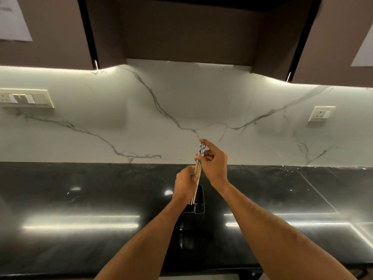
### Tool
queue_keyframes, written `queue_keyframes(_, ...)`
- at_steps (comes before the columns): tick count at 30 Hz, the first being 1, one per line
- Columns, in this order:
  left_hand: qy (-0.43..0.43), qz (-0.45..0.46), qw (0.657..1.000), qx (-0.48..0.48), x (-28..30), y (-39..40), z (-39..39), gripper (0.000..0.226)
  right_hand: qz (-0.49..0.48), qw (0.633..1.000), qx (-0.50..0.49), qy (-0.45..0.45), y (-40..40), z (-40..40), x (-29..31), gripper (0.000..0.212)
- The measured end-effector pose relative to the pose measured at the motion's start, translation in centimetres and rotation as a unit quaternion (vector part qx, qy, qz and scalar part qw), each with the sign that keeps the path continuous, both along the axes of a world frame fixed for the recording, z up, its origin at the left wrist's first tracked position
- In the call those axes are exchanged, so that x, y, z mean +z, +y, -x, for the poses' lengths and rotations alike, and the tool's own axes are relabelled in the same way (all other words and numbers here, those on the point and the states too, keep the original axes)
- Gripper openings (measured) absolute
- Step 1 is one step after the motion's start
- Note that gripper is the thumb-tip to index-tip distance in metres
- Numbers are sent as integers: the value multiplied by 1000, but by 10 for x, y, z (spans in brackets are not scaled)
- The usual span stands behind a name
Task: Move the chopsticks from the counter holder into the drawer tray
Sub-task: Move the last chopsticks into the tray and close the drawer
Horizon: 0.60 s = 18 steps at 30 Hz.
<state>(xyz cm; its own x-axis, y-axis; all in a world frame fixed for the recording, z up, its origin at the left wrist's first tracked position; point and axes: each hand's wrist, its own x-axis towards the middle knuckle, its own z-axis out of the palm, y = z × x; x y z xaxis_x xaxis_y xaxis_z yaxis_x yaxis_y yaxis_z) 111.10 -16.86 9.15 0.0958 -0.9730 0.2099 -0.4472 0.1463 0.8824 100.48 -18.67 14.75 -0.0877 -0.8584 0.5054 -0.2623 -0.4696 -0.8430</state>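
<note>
Two bare forearms reaching over black counter (80, 199), left hand (184, 185) closed round lower shafts of chopsticks (198, 168), right hand (215, 163) pinching their blue-patterned tops, bundle near upright, tips just above black holder (194, 211), marble backsplash (181, 110) behind.

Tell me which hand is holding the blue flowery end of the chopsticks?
The right hand. It pinches the chopsticks near their blue-and-white patterned tops, while the left hand grips lower, on the plain wooden part.
</note>
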Motion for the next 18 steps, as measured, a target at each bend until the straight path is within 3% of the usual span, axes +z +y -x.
queue_keyframes(4,-9,4,1000,-23,24,24,-1,14,-2,1000,1,-15,28,0,25,55)
queue_keyframes(9,85,-8,994,-66,49,67,-3,19,15,1000,-13,-15,63,4,44,49)
queue_keyframes(18,91,-34,991,-95,66,138,-11,17,11,1000,-16,-22,123,3,49,60)
